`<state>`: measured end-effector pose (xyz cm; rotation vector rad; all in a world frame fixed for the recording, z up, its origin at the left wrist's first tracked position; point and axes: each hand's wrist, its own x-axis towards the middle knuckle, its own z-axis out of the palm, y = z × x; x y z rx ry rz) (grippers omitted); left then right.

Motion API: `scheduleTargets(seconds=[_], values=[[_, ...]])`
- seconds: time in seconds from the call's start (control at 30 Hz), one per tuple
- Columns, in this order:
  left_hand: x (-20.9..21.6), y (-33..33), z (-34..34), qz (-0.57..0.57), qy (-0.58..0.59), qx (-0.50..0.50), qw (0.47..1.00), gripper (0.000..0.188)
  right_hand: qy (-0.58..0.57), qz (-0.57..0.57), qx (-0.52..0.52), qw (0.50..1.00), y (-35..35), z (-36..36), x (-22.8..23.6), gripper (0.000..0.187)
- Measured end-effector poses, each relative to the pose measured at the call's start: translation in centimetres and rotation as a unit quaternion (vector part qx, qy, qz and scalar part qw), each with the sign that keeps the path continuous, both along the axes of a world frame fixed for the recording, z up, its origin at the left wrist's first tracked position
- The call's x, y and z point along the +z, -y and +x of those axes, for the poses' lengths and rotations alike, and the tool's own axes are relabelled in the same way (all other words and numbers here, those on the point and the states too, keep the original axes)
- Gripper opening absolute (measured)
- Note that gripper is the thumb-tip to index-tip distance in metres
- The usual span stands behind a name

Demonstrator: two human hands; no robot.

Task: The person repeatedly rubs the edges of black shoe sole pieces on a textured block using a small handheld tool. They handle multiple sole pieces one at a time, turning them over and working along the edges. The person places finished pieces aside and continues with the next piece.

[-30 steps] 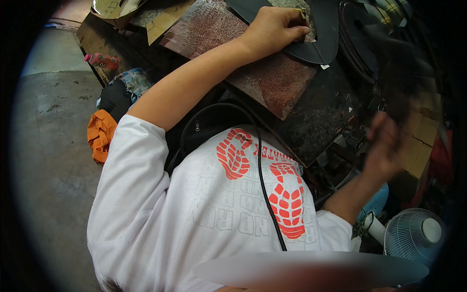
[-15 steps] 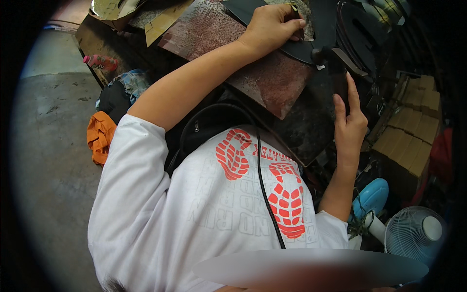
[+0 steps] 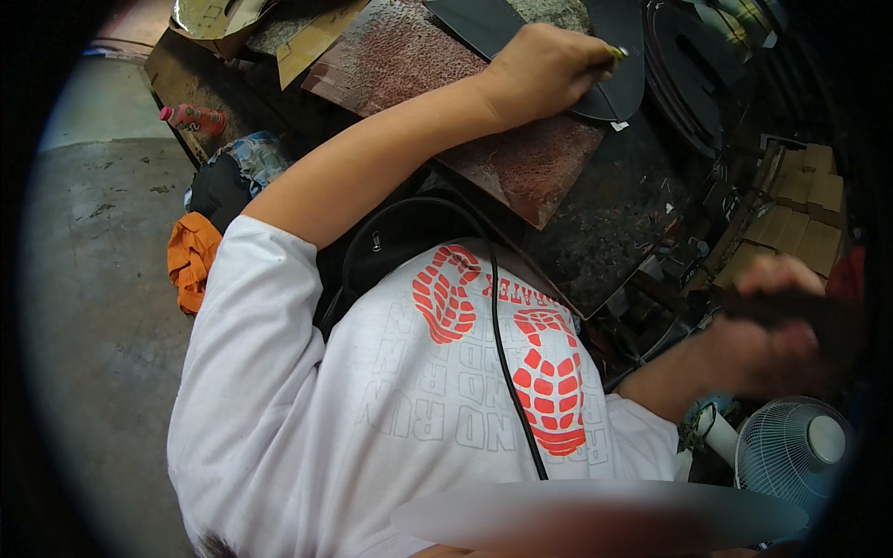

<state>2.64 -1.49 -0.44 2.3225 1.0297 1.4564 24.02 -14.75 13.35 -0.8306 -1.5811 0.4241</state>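
My left hand [image 3: 549, 73] is closed over the black curved sheet [image 3: 625, 84] on the workbench. From its fingers sticks the end of a small yellow and silvery tool [image 3: 618, 54]; the rest of it is hidden, so its kind is unclear. Under the sheet lies a reddish-brown, rough-textured board [image 3: 391, 65]. Out to the far right, my right hand [image 3: 758, 344] is smeared by motion, its fingers around a dark flat piece [image 3: 791, 312]. That piece is apart from the bench.
More black curved pieces [image 3: 688, 74] lie beyond the sheet. Brown cardboard boxes [image 3: 791, 209] are stacked at the right, above a white fan [image 3: 791, 456]. At the left are a pink bottle [image 3: 195, 119] and an orange cloth [image 3: 191, 260].
My right hand has swung away from the sheet, down and right, carrying the dark piece. My left hand has shifted slightly right and nearer over the sheet.
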Motion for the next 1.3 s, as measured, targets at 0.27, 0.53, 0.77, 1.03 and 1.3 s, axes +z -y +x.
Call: scheduleTargets(seconds=[0.27,0.53,0.77,1.03,1.3], values=[[-0.5,-0.7,-0.4,-0.201,0.190,0.006,0.961,0.016,0.264,-0.317,-0.142,0.900,-1.0,1.6,-9.6,0.050],[-0.3,-0.5,-0.6,-0.290,0.192,-0.019,0.937,0.016,0.289,-0.325,-0.138,0.890,-0.5,1.1,-9.8,0.050],[-0.3,-0.5,-0.5,-0.278,0.196,-0.023,0.940,0.018,0.267,-0.280,-0.104,0.916,-0.6,1.5,-7.5,0.048],[0.1,0.1,-0.3,-0.216,0.121,0.016,0.969,0.020,0.110,0.136,-0.236,0.956,1.8,2.3,3.0,0.069],[0.0,-0.1,0.0,-0.286,0.199,0.024,0.937,0.018,0.146,0.086,-0.160,0.973,2.1,2.6,1.6,0.068]])
